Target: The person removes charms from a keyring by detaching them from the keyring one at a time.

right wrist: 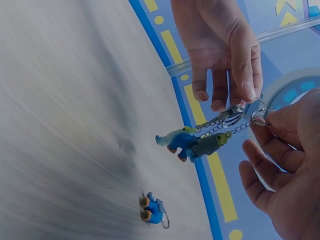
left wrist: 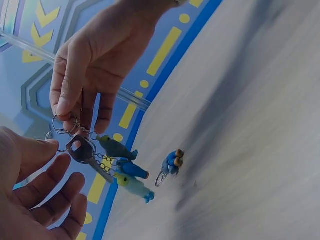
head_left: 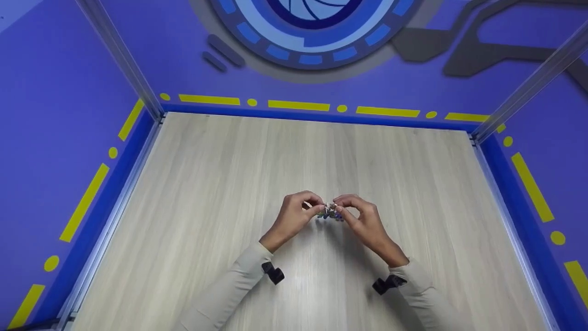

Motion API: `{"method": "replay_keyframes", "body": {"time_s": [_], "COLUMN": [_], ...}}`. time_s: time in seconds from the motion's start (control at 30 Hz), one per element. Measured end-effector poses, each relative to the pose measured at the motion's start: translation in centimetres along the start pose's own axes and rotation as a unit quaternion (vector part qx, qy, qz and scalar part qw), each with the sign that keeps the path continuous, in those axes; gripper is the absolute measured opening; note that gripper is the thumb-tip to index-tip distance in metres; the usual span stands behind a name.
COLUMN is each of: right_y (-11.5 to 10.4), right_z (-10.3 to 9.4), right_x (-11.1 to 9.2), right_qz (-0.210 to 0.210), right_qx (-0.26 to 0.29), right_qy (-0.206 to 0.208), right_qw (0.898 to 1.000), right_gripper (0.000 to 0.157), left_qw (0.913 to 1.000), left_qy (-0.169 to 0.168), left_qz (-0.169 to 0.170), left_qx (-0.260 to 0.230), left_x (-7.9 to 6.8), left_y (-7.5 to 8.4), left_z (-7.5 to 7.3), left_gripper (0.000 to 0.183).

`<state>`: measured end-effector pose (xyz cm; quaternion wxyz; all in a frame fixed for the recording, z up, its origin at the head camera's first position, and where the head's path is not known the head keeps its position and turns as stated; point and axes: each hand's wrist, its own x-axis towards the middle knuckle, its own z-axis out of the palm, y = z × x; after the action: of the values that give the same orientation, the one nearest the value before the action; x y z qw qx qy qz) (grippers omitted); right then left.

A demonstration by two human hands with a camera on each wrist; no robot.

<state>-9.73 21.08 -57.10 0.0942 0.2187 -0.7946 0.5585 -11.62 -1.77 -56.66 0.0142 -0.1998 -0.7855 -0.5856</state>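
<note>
Between my two hands hangs a bunch of keyrings, with thin metal rings (left wrist: 62, 131), a key (left wrist: 82, 150) and short chains. My left hand (head_left: 294, 214) pinches one ring between thumb and fingertips. From the other side my right hand (head_left: 365, 220) pinches a ring that is linked to it. Small figurine charms dangle from the chains: a dark grey-green one (right wrist: 207, 145), a blue one (left wrist: 131, 169) and a pale green one (left wrist: 134, 186) with a yellow head. Behind them, another blue figurine keychain (right wrist: 153, 210) with orange feet and its own ring lies on the table.
A light wood-grain table (head_left: 294, 156) spreads under both arms. Blue panels (head_left: 349, 87) with yellow marks rise at its back and sides, joined by metal corner posts (head_left: 124, 59). A small black camera sits on the left wrist (head_left: 273, 272) and another on the right (head_left: 388, 284).
</note>
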Motion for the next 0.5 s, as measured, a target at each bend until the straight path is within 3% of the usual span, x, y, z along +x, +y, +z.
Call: {"method": "replay_keyframes", "body": {"time_s": [0.33,0.5], "right_y": [-0.19,-0.12], "right_z": [-0.03,-0.07], "right_x": [0.12,0.1], "right_qz": [-0.037,-0.047], "right_qx": [-0.056,-0.061], "right_qy": [-0.013,-0.011], "right_qw": [0.998,0.997], "right_gripper": [0.011,0.013], "left_qw": [0.9954,0.9936], "left_qy": [-0.005,0.003], "left_qz": [0.069,0.083], "left_qx": [0.067,0.075], "left_x": [-0.01,-0.05], "left_y": [0.26,0.24], "left_z": [0.12,0.13], "left_gripper": [0.007,0.006]}}
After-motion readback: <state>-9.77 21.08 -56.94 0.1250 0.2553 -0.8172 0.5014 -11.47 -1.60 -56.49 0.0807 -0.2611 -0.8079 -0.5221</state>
